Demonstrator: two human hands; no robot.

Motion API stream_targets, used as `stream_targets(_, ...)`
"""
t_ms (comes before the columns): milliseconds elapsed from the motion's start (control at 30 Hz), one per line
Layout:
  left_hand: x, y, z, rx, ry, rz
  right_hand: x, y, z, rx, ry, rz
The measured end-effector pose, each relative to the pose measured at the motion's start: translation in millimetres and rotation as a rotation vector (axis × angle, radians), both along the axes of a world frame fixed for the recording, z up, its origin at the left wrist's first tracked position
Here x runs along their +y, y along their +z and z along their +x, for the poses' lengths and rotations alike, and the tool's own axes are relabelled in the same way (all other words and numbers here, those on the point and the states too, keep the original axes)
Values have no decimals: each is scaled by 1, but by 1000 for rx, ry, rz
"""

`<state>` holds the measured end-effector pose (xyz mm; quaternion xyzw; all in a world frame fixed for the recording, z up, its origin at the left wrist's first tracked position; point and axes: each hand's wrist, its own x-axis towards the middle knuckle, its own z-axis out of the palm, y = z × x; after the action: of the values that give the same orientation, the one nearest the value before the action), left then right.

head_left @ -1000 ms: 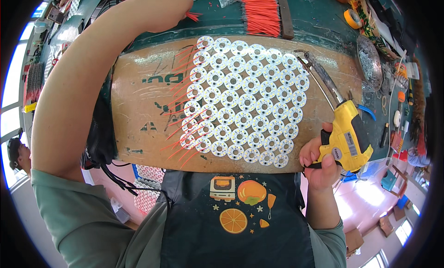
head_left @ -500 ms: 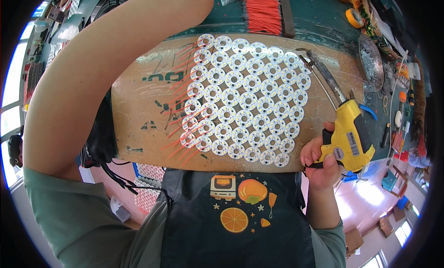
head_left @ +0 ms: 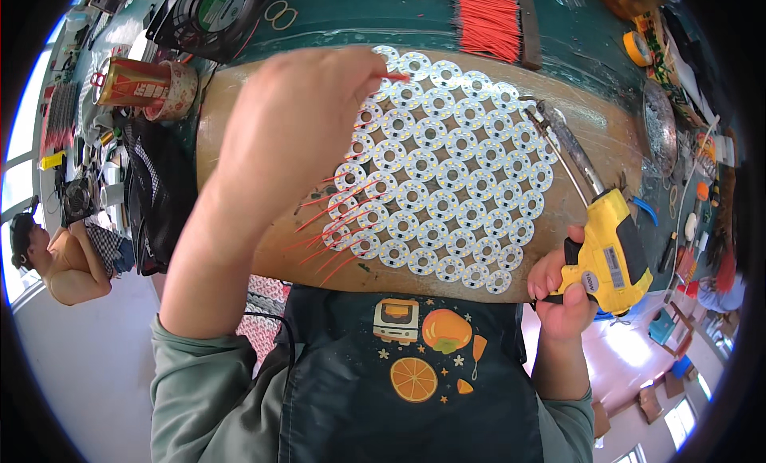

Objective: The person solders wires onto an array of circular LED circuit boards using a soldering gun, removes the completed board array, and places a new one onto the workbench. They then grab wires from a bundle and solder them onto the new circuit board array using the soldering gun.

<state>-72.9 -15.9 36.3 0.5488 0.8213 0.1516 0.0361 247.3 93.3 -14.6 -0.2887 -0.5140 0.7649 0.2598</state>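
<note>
My left hand (head_left: 307,120) is above the far left part of a sheet of round white LED boards (head_left: 431,165). Its fingers are closed in a pinch, with the red ends of wires (head_left: 395,77) sticking out; how many it holds is hidden. Thin red wires (head_left: 345,259) run leftward from the boards in the left columns. My right hand (head_left: 568,303) grips a yellow and black soldering gun (head_left: 613,255) at the right edge. The gun's long metal tip and a thin tube beside it (head_left: 568,161) reach to the sheet's far right corner.
A brown work board (head_left: 598,140) lies under the LED sheet. Beyond it sits a stack of red wires (head_left: 488,20) beside a dark bar. A fan (head_left: 211,16), a red-gold can (head_left: 132,81), yellow tape (head_left: 637,48) and a metal dish (head_left: 659,128) surround it. Another person (head_left: 76,259) sits far left.
My left hand has come back from the far side of the table to above the sheet, with red wire ends now showing at its fingers. My right hand still holds the soldering gun.
</note>
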Motion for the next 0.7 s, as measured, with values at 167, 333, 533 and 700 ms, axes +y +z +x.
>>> stream_targets(167,-25,-18,17,-88,-72,215,-14,11,-3,-82,90,-81)
stream_targets(333,-45,-33,29,-76,-105,260,-21,14,-8,-89,277,-78)
stream_targets(533,-52,-45,31,10,-142,298,-20,14,-12,-127,434,-18)
stream_targets(700,-55,-49,30,23,-178,277,-23,12,-13,-136,412,8)
